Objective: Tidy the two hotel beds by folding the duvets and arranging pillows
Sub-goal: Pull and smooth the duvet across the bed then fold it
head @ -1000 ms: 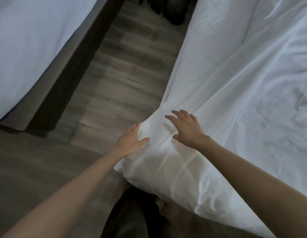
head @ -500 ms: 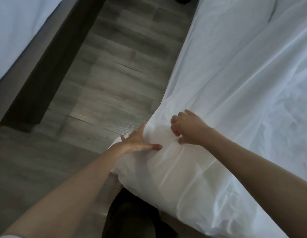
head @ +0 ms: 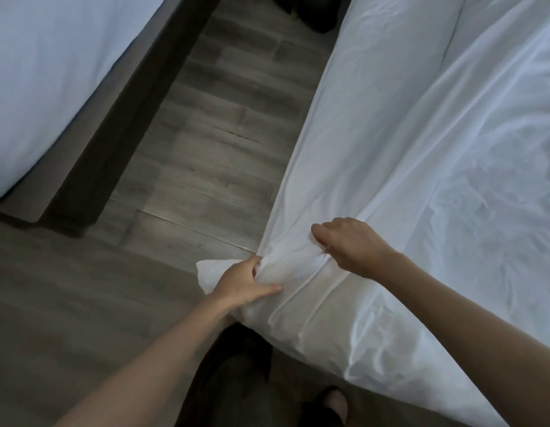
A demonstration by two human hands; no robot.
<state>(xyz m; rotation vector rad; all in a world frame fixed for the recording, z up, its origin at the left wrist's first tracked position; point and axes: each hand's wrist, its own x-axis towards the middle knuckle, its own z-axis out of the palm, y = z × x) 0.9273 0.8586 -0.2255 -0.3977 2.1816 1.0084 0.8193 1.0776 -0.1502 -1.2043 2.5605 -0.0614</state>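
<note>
Left hand (head: 243, 283): fingers buried in the bunched near corner of the white duvet (head: 421, 149), thumb on top, gripping. Right hand (head: 350, 245) curled just beside it, pinching the fabric. The duvet's right side is cut off by the frame; its long edge runs straight away from me beside the floor (head: 212, 149).

Dim, cool light overall. The duvet (head: 421, 149) beyond the right hand (head: 350, 245) is brightest, its folds partly washed out. A pale sheen marks the floor (head: 206, 167) ahead of the left hand (head: 243, 283). Deep shadow lies below both wrists. Frame edges bow; mild softness throughout.
</note>
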